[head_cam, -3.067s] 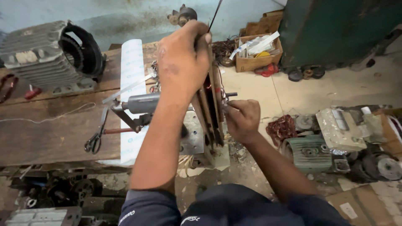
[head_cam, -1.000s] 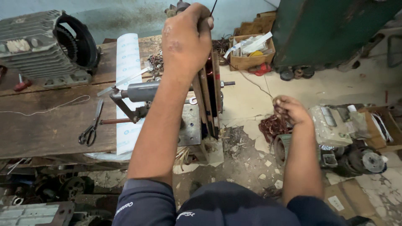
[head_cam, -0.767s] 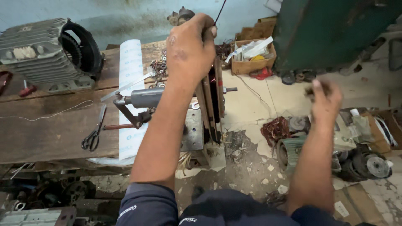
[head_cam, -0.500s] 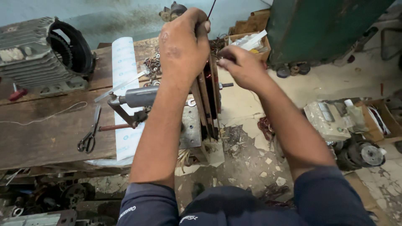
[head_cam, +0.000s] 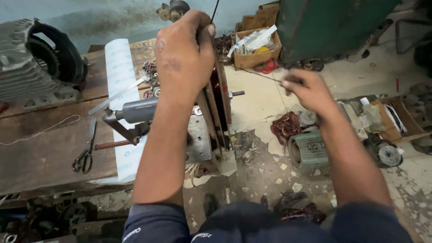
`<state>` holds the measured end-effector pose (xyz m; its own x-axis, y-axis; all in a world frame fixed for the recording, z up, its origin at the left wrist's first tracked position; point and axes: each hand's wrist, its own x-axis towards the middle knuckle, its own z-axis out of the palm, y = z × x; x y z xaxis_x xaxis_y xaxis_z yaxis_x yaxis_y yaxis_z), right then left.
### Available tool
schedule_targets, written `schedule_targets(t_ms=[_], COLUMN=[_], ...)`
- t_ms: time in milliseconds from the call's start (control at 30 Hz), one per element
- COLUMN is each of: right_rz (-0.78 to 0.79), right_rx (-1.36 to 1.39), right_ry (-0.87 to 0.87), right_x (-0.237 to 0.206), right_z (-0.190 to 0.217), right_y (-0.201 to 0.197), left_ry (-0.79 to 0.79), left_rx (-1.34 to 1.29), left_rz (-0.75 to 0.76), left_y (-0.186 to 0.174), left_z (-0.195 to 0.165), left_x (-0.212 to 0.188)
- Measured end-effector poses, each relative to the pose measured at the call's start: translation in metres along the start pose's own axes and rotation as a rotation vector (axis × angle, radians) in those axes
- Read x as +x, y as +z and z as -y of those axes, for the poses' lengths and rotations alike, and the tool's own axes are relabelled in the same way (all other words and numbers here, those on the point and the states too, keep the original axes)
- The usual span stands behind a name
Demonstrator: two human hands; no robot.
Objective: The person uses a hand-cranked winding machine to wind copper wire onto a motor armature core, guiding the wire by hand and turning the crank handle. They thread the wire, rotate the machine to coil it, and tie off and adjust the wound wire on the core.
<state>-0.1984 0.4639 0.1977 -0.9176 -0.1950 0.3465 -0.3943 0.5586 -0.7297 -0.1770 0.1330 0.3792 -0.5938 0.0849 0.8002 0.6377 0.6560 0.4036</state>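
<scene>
Winding jig (head_cam: 216, 112), the stack of upright wooden plates on a metal base, sits right at the right edge of the wooden workbench (head_cam: 40, 153), with a short shaft sticking out of its side over the floor. The left hand (head_cam: 186, 54) is clamped down over the top of the plates, fingers curled tight around them, and a thin dark wire (head_cam: 215, 10) rises from between its fingertips toward the top of the frame. The right hand (head_cam: 306, 90) is off to the right, well apart from the jig, over the concrete floor; it's blurry, so I can only say the fingers look pinched together, maybe on a fine wire strand (head_cam: 261, 75) that runs back toward the jig. On the bench just left of the jig there's a grey metal cylinder (head_cam: 137, 110) on a frame, lying across a long white sheet (head_cam: 119, 67). Scissors (head_cam: 85, 153) lie further left, near the bench's front edge, next to a loose white string. A big ribbed motor housing (head_cam: 36, 63) takes up the far left corner. Down on the floor: a tangle of reddish copper wire (head_cam: 285, 128), a small green motor (head_cam: 308, 150) just beside it, and a cardboard box (head_cam: 256, 47) of scraps by a green cabinet.
</scene>
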Motion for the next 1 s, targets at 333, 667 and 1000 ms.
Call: schedule_targets(t_ms=[333,667,1000], right_rz=[-0.242,0.142,0.347], right_rx=[-0.029,0.16,-0.093], right_ry=[0.547,-0.219,-0.277], right_x=[-0.093,0.05,0.112], right_z=[-0.117,0.096,0.12], right_y=[-0.03,0.028,0.035], left_ry=[0.021,-0.023,0.04], left_rx=[0.029,0.07,0.031], left_rz=[-0.022,-0.011,-0.034], left_y=[0.004,0.005,0.006], left_z=[0.0,0.002,0.006], left_x=[0.003,0.006,0.003])
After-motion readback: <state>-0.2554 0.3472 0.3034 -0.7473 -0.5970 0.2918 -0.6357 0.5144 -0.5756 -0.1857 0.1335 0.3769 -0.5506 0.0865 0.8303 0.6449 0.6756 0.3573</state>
